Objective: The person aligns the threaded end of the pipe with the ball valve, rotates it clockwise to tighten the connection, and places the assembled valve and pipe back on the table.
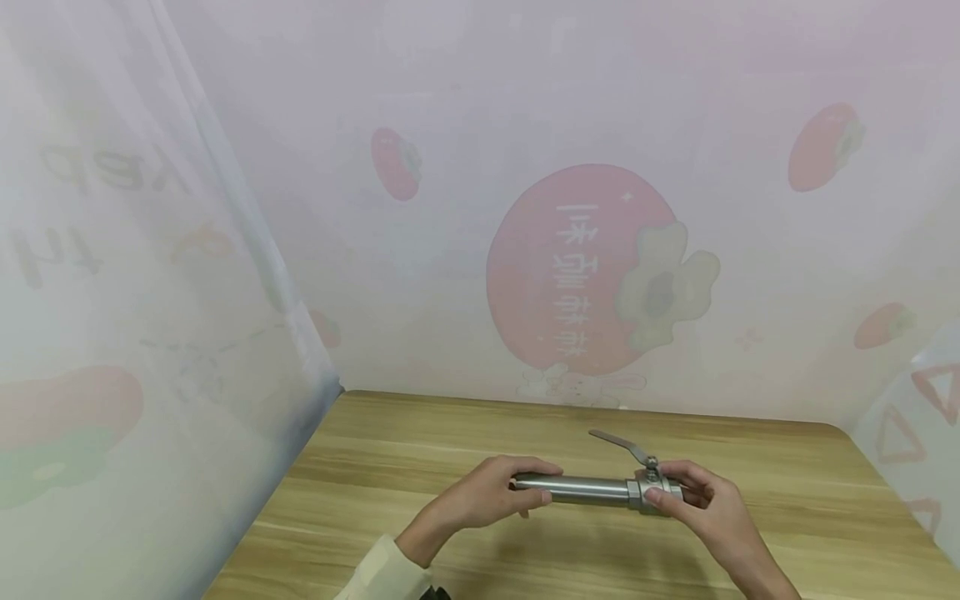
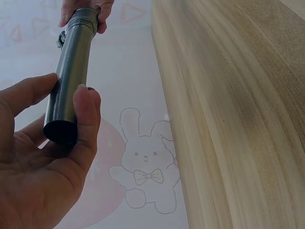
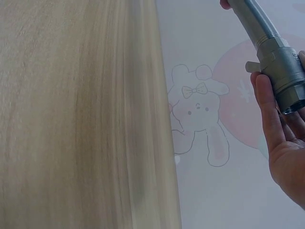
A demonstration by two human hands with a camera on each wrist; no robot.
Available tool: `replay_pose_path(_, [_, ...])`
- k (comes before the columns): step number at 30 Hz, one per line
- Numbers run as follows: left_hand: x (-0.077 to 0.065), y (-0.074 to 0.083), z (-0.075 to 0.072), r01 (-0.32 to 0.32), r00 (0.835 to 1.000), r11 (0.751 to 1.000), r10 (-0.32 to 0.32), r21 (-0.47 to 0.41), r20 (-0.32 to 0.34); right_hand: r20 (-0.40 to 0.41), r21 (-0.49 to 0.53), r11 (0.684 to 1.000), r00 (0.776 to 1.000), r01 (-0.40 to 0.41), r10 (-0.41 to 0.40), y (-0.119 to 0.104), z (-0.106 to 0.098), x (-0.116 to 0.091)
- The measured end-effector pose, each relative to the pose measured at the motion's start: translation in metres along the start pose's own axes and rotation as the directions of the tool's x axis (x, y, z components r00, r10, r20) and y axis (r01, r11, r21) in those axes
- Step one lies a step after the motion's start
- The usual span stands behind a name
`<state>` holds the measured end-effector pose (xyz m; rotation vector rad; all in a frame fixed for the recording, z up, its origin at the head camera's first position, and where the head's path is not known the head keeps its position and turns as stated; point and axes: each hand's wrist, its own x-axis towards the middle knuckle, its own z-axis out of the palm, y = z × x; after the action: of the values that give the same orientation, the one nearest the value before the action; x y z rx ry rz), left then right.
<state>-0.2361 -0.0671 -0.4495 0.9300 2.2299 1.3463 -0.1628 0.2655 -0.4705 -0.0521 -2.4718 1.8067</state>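
A shiny steel pipe [image 1: 588, 489] joins a metal ball valve [image 1: 654, 492] at its right end, and both are held level above the wooden table. The valve's lever handle [image 1: 617, 440] sticks up and points left. My left hand [image 1: 498, 493] grips the pipe's free end between thumb and fingers; the left wrist view shows that end of the pipe [image 2: 69, 90] facing the palm. With thumb and fingers my right hand [image 1: 705, 504] holds the valve body. In the right wrist view the valve [image 3: 283, 71] lies against the fingers, its open hexagonal end towards the palm.
The wood-grain table [image 1: 360, 467] runs back to a pale curtain [image 1: 435, 275] printed with fruit and a rabbit. Another curtain panel [image 1: 150, 300] hangs along the left side, and a further one [image 1: 907, 425] borders the right edge.
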Motion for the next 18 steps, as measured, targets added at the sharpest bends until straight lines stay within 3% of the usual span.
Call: replay_pose_path(18, [-0.0011,0.002,0.0008,-0.023,0.999,1.0,0.023,0.009,-0.035,-0.005,-0.001,1.0,1.0,0.017,-0.017,0.0009,0.0001,0.0006])
